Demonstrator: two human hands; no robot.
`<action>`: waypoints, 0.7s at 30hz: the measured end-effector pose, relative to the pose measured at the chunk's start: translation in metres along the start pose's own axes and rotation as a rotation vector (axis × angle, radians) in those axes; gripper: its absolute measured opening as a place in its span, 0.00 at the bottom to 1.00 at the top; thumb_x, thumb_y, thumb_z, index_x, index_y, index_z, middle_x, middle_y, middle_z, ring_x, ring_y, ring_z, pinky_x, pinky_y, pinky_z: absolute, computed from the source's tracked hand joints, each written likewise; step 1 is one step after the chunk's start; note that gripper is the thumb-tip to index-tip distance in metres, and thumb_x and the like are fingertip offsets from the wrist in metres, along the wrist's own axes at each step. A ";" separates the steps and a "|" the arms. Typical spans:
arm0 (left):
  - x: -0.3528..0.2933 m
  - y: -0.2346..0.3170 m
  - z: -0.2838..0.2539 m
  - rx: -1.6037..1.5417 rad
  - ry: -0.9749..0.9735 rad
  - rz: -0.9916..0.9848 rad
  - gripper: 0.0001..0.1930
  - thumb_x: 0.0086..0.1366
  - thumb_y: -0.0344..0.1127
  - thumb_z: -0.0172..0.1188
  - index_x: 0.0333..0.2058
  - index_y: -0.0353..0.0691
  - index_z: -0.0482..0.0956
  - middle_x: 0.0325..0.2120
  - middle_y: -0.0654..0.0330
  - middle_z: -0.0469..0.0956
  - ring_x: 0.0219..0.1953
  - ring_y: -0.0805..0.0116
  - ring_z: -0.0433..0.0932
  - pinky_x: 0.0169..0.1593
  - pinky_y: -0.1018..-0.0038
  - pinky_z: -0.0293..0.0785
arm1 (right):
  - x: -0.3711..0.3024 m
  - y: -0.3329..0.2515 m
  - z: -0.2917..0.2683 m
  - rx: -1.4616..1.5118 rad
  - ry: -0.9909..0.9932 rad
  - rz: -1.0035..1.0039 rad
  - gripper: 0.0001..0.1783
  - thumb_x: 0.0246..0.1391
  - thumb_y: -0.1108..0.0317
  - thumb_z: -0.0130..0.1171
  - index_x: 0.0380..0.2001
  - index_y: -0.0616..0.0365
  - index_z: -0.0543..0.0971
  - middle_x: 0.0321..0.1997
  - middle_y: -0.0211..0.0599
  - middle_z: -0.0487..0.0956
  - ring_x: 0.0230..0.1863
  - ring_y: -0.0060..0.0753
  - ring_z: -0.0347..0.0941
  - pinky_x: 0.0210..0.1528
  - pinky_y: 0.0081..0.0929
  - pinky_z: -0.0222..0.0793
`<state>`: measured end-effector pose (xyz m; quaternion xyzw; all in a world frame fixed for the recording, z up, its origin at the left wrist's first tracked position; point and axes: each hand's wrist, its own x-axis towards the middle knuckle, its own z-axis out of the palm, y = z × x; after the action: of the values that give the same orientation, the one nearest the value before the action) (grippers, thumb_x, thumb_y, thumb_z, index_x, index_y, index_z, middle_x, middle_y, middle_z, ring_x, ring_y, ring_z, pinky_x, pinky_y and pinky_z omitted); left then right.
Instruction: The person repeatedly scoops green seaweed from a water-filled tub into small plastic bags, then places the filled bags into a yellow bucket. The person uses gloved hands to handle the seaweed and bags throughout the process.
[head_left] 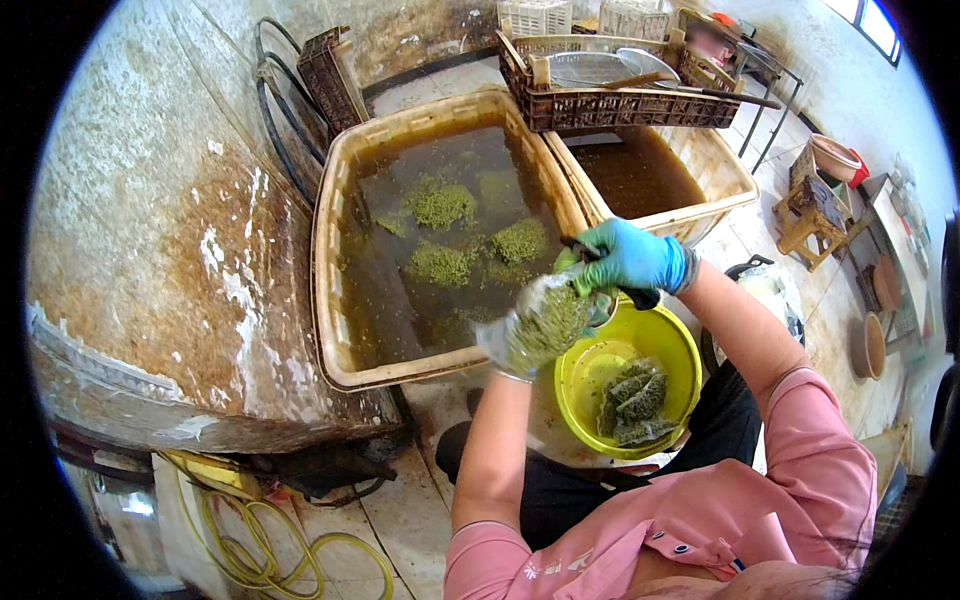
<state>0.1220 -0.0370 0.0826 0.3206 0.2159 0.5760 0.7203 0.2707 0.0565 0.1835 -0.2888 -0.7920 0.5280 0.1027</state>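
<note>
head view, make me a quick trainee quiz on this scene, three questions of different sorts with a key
1. What colour are the clumps in the large rectangular tub?
A) red
B) green
C) white

2. True or false: the person's right hand wears a blue glove.

3. Fill in: in the picture, the round yellow tub stands to the ____ of the large rectangular tub.

Key:
1. B
2. True
3. right

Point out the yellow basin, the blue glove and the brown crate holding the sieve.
Yellow basin (677, 347): head view, on its inner wall.
Blue glove (640, 258): head view, on its back.
Brown crate (637, 109): head view, near long wall.
</note>
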 end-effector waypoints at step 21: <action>-0.002 -0.022 -0.050 0.435 0.396 0.155 0.19 0.50 0.23 0.66 0.44 0.31 0.78 0.38 0.58 0.81 0.37 0.72 0.78 0.43 0.73 0.76 | 0.027 0.003 0.028 -1.180 -0.102 -0.007 0.11 0.42 0.62 0.56 0.27 0.55 0.80 0.26 0.46 0.79 0.29 0.51 0.77 0.33 0.43 0.73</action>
<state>0.1025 -0.0311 0.0313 0.3644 0.4455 0.6207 0.5325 0.2366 0.0515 0.1649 -0.2687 -0.9567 0.0110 -0.1116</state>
